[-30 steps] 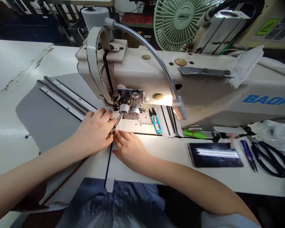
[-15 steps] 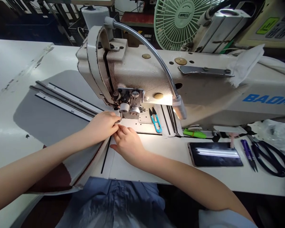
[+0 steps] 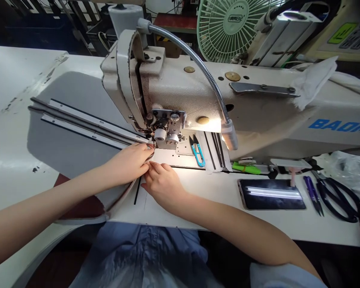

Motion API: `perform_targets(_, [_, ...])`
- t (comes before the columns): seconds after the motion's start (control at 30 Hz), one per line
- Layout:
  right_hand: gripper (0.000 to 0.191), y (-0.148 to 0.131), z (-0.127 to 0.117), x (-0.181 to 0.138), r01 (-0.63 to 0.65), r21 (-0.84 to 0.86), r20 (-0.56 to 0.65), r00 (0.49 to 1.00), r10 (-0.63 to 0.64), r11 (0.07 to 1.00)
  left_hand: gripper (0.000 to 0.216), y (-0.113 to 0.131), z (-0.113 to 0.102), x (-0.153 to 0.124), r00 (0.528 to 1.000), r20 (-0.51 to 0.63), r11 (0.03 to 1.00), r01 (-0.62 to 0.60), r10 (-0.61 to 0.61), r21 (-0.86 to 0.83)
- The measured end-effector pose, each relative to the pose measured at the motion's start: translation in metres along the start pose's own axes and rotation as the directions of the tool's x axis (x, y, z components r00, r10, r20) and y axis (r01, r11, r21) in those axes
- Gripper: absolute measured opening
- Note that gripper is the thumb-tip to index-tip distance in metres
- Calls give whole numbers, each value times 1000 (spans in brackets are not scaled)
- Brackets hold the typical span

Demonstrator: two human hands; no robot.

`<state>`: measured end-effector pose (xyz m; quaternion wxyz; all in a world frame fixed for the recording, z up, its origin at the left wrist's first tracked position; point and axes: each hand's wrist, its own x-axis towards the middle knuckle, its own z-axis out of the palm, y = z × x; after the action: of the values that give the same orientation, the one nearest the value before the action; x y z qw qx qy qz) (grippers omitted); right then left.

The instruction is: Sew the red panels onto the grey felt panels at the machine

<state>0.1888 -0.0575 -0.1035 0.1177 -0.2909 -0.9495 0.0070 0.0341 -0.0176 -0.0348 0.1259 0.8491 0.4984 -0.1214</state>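
Note:
My left hand (image 3: pixel 127 162) is closed on the edge of a grey fabric piece (image 3: pixel 75 90), right in front of the presser foot area of the sewing machine (image 3: pixel 165 86). Two white strips with black edging (image 3: pixel 78 131) and dark grey bands lie along the fabric and run toward the needle. Beside it, my right hand (image 3: pixel 165 184) has its fingers bent together at the same fabric edge; the fingertips are partly hidden. A black strip (image 3: pixel 137 192) on a white backing passes below the hands. The fabric's dark red part (image 3: pixel 81 206) hangs by the table's front edge.
Blue thread snips (image 3: pixel 199 152) and black strips (image 3: pixel 214 150) lie right of the needle. Farther right are a green tool (image 3: pixel 247 168), a phone (image 3: pixel 273 195), a purple-handled tool (image 3: pixel 313 195) and black scissors (image 3: pixel 340 196). A bent lamp (image 3: pixel 229 136) hangs over the bed; a green fan (image 3: pixel 225 36) stands behind.
The fabric has turned slightly, and its strips have slid in toward the needle. Its dark red front part has moved up and right. Both hands stay close together near the needle.

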Motion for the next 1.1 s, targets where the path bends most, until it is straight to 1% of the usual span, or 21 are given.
perform_targets(0.1, [37,7,-4,5,-37,10,11,999,37,999,34,-5,-2,13,1000,-5,1000,18,-18,-10])
perform_targets(0.2, [41,11,-1,6,-54,3,-10,998,54,999,33,-3,-6,15,1000,-28,999,16,-15,42])
perform_targets(0.27, [34,10,1,4,-43,-26,-37,998,42,999,35,2,-8,8,999,-37,996,9,-5,90])
perform_targets(0.33, [25,7,3,1,-5,-58,-45,999,2,998,36,6,-9,-1,1000,-13,995,24,-23,101])
perform_targets(0.43, [21,2,1,-2,35,-86,-41,998,-39,996,32,8,-4,-7,995,33,995,97,-98,16])
perform_targets(0.5, [21,0,0,-1,16,-77,-39,999,-19,997,34,6,1,-4,993,16,992,121,-120,-37])
perform_targets(0.67, [22,4,-3,6,-44,-3,1,999,44,999,34,-4,10,10,992,-84,995,89,-93,-56])
perform_targets(0.8, [24,6,-5,7,-73,8,-24,997,73,997,29,-8,9,15,987,-158,997,30,-41,-72])
perform_targets(1.0, [14,4,-1,3,-58,54,-60,996,61,997,31,-11,5,23,984,-110,985,127,-141,-120])
perform_targets(1.1, [10,5,3,3,-71,55,-70,995,75,996,31,-11,6,31,980,-126,983,139,-154,-118])
